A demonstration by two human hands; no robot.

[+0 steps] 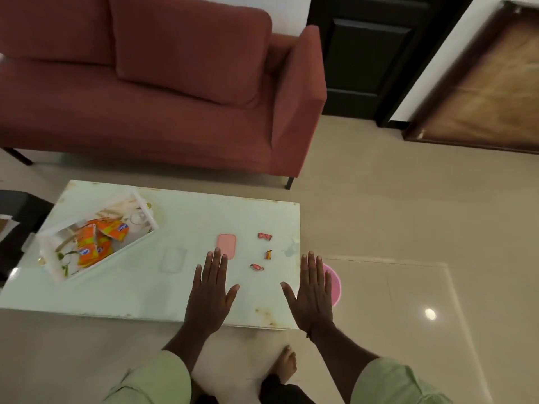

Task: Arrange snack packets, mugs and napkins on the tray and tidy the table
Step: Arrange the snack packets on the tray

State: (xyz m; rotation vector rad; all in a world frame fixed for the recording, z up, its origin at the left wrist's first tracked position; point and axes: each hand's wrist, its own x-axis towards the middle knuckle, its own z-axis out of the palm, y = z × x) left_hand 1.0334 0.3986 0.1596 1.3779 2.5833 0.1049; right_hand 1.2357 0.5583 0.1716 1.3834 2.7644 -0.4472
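Both hands hovered flat and empty over the near right part of the table [180,290], palms down, fingers spread, the left hand [210,290] beside the right hand [313,293] and a gap between them. Neither held anything, which suggested a pause before reaching. The tray [140,242] sat angled at the far left of the table, with orange snack packets [97,243] heaped inside; a glass-like item behind them was too blurred to name. Just beyond the left fingertips lay a pink rectangular lid [226,244], and three small candy wrappers [264,252] were scattered between the hands' reach, probably the tidying left. A pink round object [334,284] lay on the floor past the right hand.
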